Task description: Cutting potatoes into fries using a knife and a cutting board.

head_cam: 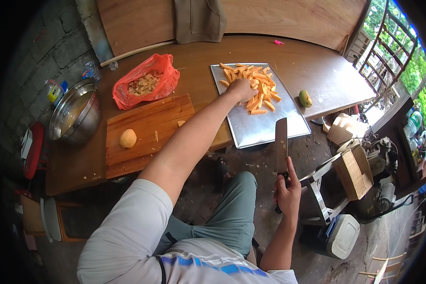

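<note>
My left hand [242, 90] reaches over the table into a pile of orange cut sticks [261, 83], which look like sweet potato. Its fingers are partly hidden among the sticks, so any grip on them is unclear. Under the pile is a shiny metal tray [259, 129], jutting past the table's front edge. My right hand [287, 193] holds a broad-bladed kitchen knife [281, 143] by its black handle, blade pointing away from me. On the wooden cutting board [135, 159] rest a peeled, rounded orange tuber [128, 138] and small scraps. My left forearm covers the board's right part.
A red plastic bag [124, 97] of peelings sits behind the board. Farther left stands a steel bowl [74, 113] with cloudy liquid. A green mango-like fruit [305, 98] lies right of the tray. Beyond the table's right side are a cardboard box [353, 174] and a cooler [340, 236].
</note>
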Motion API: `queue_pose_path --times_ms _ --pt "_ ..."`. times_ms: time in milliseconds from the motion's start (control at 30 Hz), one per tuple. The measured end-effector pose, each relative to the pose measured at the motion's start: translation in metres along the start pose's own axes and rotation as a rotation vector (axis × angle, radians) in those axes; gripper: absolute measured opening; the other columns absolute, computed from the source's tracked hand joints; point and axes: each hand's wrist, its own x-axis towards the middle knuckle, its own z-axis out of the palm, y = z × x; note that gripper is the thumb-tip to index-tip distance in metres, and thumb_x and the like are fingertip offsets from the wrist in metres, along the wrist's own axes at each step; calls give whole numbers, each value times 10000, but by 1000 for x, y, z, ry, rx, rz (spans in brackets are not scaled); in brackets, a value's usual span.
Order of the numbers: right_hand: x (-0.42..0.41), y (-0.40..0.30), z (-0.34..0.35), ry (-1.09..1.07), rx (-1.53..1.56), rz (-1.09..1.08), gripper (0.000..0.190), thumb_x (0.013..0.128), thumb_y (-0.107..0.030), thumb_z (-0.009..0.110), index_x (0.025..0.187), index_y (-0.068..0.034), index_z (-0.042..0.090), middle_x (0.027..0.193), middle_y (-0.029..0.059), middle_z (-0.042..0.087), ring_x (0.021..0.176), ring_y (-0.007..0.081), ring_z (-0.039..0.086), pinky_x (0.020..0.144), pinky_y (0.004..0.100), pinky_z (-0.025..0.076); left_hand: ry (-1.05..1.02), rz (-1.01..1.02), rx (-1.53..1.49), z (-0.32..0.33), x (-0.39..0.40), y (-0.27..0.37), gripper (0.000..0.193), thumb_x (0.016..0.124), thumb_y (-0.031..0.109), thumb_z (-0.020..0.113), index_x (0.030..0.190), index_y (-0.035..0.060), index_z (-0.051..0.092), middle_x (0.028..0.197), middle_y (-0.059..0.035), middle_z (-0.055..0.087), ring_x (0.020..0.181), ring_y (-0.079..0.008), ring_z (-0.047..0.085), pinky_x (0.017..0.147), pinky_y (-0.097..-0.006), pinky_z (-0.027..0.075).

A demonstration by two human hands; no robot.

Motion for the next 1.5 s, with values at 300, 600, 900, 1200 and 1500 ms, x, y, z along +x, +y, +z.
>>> queue_pose_path --times_ms 300,600,900,1200,1500 --pt "2 15 -3 -24 40 -12 693 1100 -6 557 1745 -221 427 712 -47 530 508 44 457 434 257 391 207 276 104 -89 -98 -48 441 965 252 759 1362 63 731 1430 -215 705 1233 -367 732 1080 -449 570" --pt "-3 -17 34 -110 -2 -111 679 1098 -1 548 1737 -206 445 708 -37 533 491 37 443 423 257 377 71 56 264 -149 -273 -126 649 945 401 840 1482 79 672 1520 -179 651 1443 -363 595 1220 -464 478" --pt "-39 -73 95 -359 -164 -116 666 1087 -2 592 1712 -207 492 794 10 695 594 69 578 577 285 503 65 56 287 -135 -296 -120 595 924 364 809 1418 59 680 1409 -177 703 1360 -387 623 1178 -478 498" --pt "-40 -98 159 -555 -648 -484 749 979 -92 661 1694 -198 465 916 323 747 884 523 740 819 603 586 440 110 111 -109 -362 -132 570 896 307 896 1345 26 684 1242 -165 722 1249 -397 653 1113 -493 517" --pt "-42 -109 179 -587 -804 -524 739 984 -113 652 1690 -197 453 845 306 741 822 516 749 803 616 614 526 107 137 -100 -364 -131 402 896 271 864 1215 52 756 1180 -122 738 1168 -367 671 1051 -471 543"
